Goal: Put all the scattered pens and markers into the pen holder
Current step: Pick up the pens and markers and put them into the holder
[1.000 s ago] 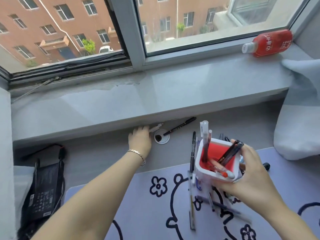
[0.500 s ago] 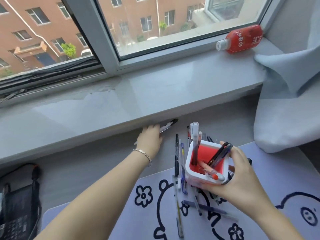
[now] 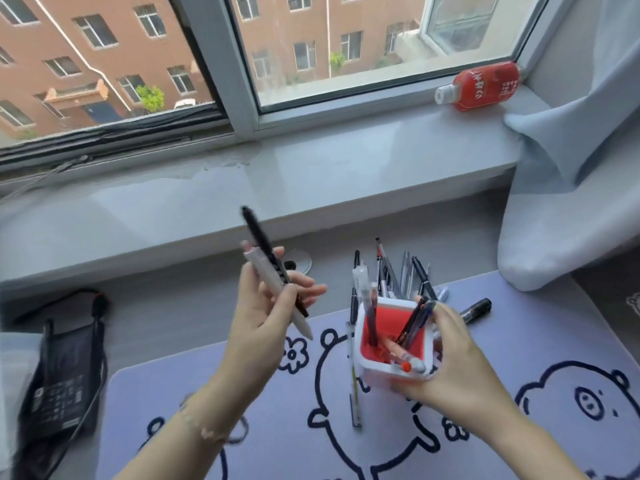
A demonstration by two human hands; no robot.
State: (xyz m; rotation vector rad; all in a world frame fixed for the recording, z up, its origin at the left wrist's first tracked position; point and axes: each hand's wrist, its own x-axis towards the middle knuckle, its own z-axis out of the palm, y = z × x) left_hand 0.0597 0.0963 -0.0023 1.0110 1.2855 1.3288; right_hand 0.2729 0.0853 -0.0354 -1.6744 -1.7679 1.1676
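Holder (image 3: 394, 362), white outside and red inside, stands on the mat (image 3: 519, 341) on the bench, several pens upright in it. Right hand (image 3: 460, 362) wraps its near side, grip closed on it. Left hand (image 3: 266, 317), earlier flat by the sill, is now raised, gripping a black pen (image 3: 258, 233) and white pen (image 3: 273, 282). More pens (image 3: 398, 271) lie behind the holder; marker (image 3: 478, 310) to its right.

Upright white, red-lined pen holder (image 3: 372, 370) on mat; black (image 3: 258, 232) and white pens (image 3: 277, 289) aloft left

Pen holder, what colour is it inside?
Red inside the pen holder, with a white outer shell, seen in the head view.
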